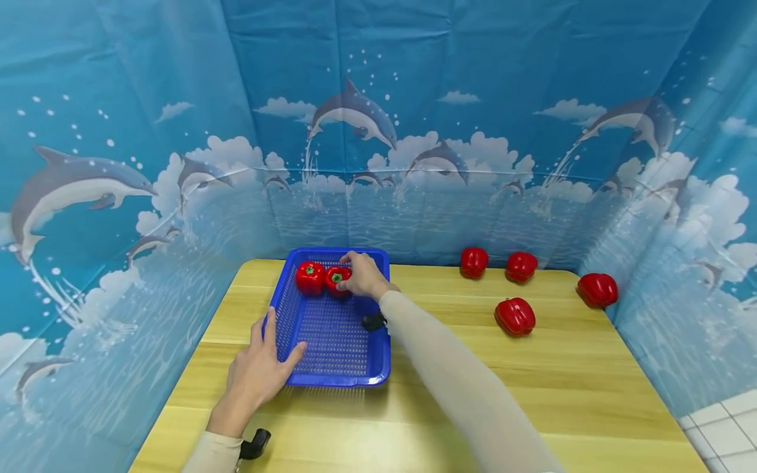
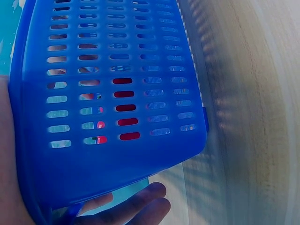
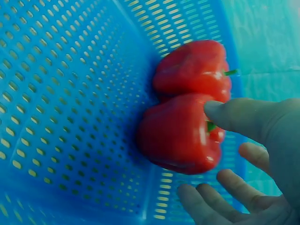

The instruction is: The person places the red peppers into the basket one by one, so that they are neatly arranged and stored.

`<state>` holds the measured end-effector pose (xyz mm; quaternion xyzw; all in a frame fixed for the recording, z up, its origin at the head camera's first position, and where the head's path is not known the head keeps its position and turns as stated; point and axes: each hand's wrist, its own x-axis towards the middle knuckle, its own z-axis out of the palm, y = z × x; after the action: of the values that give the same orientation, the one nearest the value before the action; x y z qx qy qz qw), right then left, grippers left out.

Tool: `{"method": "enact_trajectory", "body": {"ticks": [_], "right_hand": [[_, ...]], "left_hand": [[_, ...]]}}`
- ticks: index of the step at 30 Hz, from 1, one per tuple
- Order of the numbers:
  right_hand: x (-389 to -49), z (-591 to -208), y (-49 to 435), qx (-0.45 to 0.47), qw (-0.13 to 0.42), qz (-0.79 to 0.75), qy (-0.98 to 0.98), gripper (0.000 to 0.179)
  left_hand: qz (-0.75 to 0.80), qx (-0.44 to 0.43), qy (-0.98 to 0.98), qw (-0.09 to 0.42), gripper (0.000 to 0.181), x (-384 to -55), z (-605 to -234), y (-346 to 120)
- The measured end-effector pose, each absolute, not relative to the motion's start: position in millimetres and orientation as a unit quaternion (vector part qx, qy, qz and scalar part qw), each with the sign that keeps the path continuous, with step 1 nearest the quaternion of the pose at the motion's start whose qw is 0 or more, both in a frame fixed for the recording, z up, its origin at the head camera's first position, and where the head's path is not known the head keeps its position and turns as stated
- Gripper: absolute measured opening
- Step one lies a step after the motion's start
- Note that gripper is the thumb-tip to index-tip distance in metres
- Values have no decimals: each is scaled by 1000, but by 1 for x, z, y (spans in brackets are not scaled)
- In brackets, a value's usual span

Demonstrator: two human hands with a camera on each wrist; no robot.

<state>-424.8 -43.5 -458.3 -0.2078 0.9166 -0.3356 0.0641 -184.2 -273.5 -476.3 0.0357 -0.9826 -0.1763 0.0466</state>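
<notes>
Two red bell peppers stand side by side in the far left part of a blue plastic basket (image 1: 331,380), green stems up. My right hand (image 1: 362,279) is over the right bell pepper (image 3: 176,136), its thumb right at the top near the stem and its fingers spread apart from the pepper's side. Beside it is the left bell pepper (image 1: 310,278). My left hand (image 1: 257,368) rests along the basket's left rim, fingers straight and thumb stretched over the near left part. In the left wrist view, fingertips (image 2: 157,206) show past the basket's slotted wall (image 2: 112,159).
Several more red bell peppers lie on the wooden table (image 1: 449,394) to the right, including a nearer bell pepper (image 1: 515,316) and one at the right edge, a bell pepper (image 1: 597,290). A blue dolphin-print curtain (image 1: 408,197) hangs behind and at both sides.
</notes>
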Motion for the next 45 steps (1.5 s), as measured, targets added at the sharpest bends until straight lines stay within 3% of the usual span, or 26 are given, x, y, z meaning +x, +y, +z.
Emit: {"method": "enact_trajectory", "body": {"ticks": [11, 24, 45], "right_hand": [[-381, -411, -8, -252, 108, -378, 884, 53], [-352, -403, 57, -277, 57, -398, 873, 49], [-324, -450, 197, -215, -76, -364, 903, 50]], "left_hand": [[-179, 36, -982, 44, 117, -182, -478, -275], [-181, 31, -982, 45, 117, -185, -476, -277], [-182, 29, -982, 40, 114, -184, -476, -275]]}}
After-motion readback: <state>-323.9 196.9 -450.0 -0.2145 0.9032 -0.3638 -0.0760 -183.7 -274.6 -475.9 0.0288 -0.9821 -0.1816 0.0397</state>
